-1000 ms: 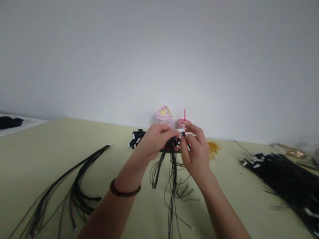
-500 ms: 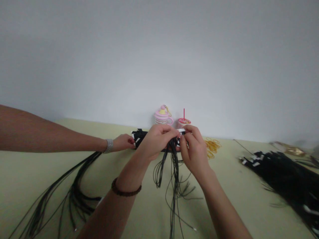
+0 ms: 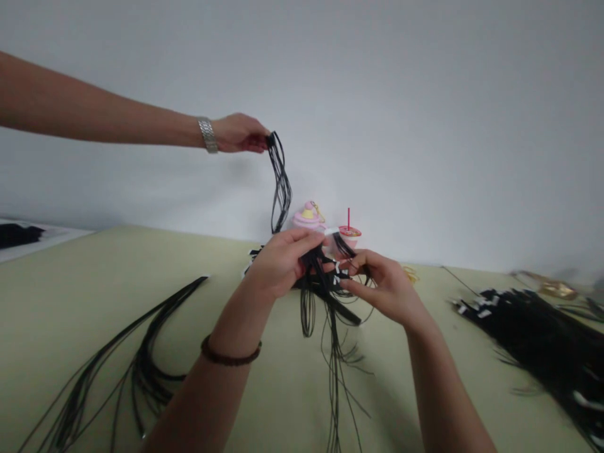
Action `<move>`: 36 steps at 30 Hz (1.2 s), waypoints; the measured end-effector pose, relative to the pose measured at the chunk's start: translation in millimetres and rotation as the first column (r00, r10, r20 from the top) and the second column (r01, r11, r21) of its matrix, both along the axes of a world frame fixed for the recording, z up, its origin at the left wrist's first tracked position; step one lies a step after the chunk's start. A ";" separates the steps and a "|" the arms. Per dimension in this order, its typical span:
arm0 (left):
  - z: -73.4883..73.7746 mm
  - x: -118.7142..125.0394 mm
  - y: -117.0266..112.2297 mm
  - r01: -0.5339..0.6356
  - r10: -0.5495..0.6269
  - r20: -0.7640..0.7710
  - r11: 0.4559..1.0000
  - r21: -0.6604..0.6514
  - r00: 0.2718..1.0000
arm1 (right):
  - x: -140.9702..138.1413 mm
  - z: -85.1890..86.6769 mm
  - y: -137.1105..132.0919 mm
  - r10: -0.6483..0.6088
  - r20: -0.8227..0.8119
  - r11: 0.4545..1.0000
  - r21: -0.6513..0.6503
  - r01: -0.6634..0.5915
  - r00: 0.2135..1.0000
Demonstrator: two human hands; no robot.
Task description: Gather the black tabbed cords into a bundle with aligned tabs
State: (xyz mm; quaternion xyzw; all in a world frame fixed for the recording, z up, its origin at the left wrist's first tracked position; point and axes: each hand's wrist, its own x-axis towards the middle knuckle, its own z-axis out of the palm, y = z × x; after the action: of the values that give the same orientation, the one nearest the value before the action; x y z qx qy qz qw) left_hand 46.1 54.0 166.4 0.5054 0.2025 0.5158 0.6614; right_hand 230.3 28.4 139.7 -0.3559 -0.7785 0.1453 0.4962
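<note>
My left hand (image 3: pixel 283 261), with a dark braided bracelet at the wrist, is closed on a bundle of thin black cords (image 3: pixel 333 352). The cords hang down from it over the table, some folded into a loop. A white end piece (image 3: pixel 331 232) shows beyond its fingertips. My right hand (image 3: pixel 377 283) is just to the right, thumb and fingers apart, with a few black cords passing by its fingertips; whether it touches them I cannot tell. Behind both hands lies a pile of black pieces with white ends (image 3: pixel 255 253), mostly hidden.
From the left, another person's hand (image 3: pixel 243 133) with a metal watch holds up a looped black cord bundle (image 3: pixel 280 182). Loose black cords (image 3: pixel 146 352) lie left on the table, a larger black pile (image 3: pixel 538 340) right. A pink cup (image 3: pixel 306 217) and a red-straw cup (image 3: pixel 349 233) stand by the wall.
The other person's hand has risen from the pile, lifting a looped cord bundle. My right hand has moved slightly right and down, its fingers opening away from the white end piece.
</note>
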 end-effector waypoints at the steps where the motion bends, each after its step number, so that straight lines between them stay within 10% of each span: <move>1: 0.6 -3.0 0.7 0.007 -0.007 0.026 1.000 0.000 1.000 | 3.7 -0.1 0.8 0.037 -0.033 0.998 -0.049 -0.039 0.999; 15: -0.6 -9.9 1.2 0.192 -0.191 0.026 0.980 -0.050 0.981 | 50.6 0.5 10.2 -0.055 -0.483 0.998 -0.052 0.034 0.874; 23: 6.4 3.3 -9.8 0.061 -0.045 0.216 0.996 -0.069 0.975 | 45.4 -0.4 11.5 -0.064 -0.311 0.997 -0.066 0.046 0.948; 28: 5.7 3.3 -10.2 -0.067 0.069 0.141 0.998 -0.016 0.988 | 21.3 11.0 -12.3 -0.223 -0.283 0.926 0.237 0.293 0.933; 32: 2.1 6.7 -7.8 -0.063 0.058 0.114 0.997 0.046 0.992 | -13.7 14.1 -31.2 -0.262 0.081 0.938 0.255 0.235 0.962; 36: -0.7 9.1 -7.3 -0.046 0.036 0.098 0.994 0.104 0.995 | -35.2 7.6 -28.6 -0.224 0.102 0.953 0.233 0.196 0.969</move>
State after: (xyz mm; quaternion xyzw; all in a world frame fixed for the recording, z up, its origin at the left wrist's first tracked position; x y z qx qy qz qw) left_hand 55.2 46.7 165.7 0.5101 0.1533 0.5630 0.6319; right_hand 195.2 -0.2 147.3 -0.3879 -0.7775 -0.0188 0.4947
